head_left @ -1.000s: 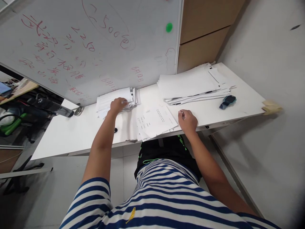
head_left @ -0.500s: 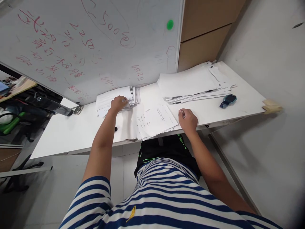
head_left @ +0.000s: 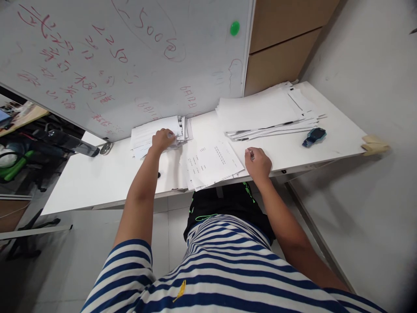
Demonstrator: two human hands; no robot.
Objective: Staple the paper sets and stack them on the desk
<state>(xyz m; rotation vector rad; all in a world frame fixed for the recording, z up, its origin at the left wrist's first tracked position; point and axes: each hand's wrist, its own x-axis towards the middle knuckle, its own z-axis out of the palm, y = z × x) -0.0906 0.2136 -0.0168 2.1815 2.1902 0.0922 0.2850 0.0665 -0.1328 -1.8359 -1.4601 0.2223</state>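
My left hand [head_left: 162,141] rests on the left stack of white papers [head_left: 143,134], by its right end. Its fingers are curled together, and a small pale patch shows between them; what it is I cannot make out. Closed like a fist, my right hand [head_left: 259,163] lies on the desk near the front edge, beside the right corner of the middle printed sheets [head_left: 213,165]. Whether it holds something small is hidden by the fingers. The middle sheets lie loosely fanned, slightly over the desk's front edge.
On the white desk [head_left: 97,176], a large paper pile [head_left: 257,115] lies at the back right. A dark blue device [head_left: 314,137] sits beyond it. A whiteboard [head_left: 195,52] with red writing and cardboard boxes [head_left: 280,56] stand behind. A bottle [head_left: 76,144] lies at the left.
The view has shifted very slightly. Both hands and the papers stay practically where they were.
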